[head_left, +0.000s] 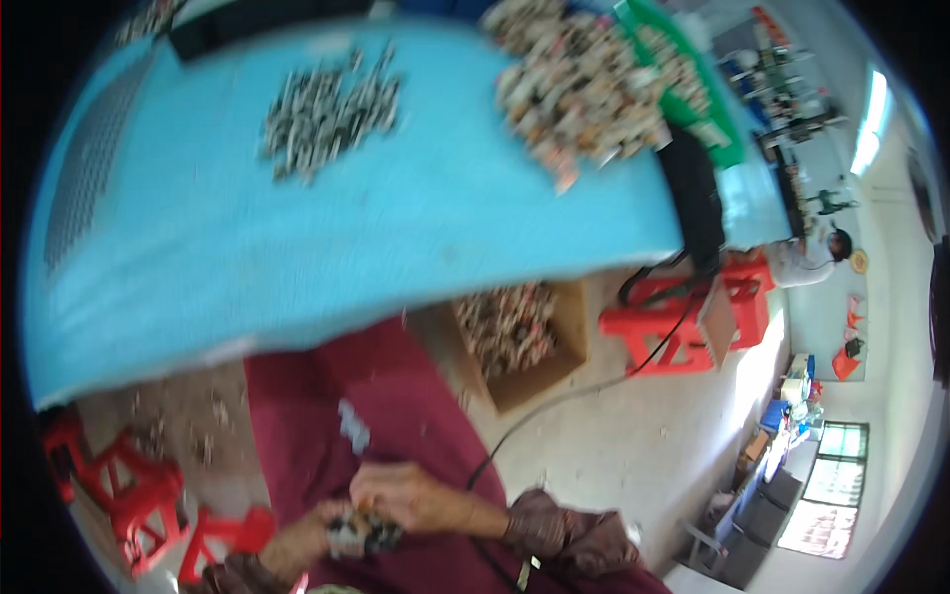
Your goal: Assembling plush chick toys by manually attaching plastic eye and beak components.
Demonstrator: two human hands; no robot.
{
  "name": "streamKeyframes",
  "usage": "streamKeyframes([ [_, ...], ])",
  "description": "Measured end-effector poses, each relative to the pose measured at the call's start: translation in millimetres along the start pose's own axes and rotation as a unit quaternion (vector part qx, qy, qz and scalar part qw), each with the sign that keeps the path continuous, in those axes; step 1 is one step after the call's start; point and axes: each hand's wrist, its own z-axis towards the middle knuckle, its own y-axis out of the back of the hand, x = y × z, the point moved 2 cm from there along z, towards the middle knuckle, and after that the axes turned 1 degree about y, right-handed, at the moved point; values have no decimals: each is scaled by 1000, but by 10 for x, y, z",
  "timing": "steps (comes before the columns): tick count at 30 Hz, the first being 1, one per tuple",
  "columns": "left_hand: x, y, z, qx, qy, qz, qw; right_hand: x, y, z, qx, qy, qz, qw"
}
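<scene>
Over my lap, which a maroon cloth (381, 381) covers, both hands are close together. My left hand (309, 535) is closed around a clump of small black-and-white parts (361, 535), blurred and too small to name. My right hand (411, 495) lies over the upper edge of this clump with its fingers bent in a pinch. A bit of orange-brown shows by its fingertips, and what exactly they grip is hidden. Just beyond the hands, a pale bluish-white scrap (353, 428) rests on the cloth.
A blue-covered table (426, 223) bears a pile of grey metallic pieces (332, 114), a heap of mixed small parts (584, 94) and a green tray (727, 148). Below stands a box (539, 396) of similar parts. Red stools (653, 322) and a black cable (554, 396) are nearby; another person (807, 262) sits far right.
</scene>
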Motion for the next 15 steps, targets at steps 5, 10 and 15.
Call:
streamKeyframes([
  [5, 27, -24, 118, 91, -112, -122, 982, 25, 146, -47, -18, -98, 29, 995],
  [10, -98, 213, 518, 117, -143, -62, 981, 59, 412, -122, -60, -164, 10, 985],
  [15, -500, -265, 514, 34, -265, -102, 958, 597, 1322, -84, -161, -239, -57, 956],
])
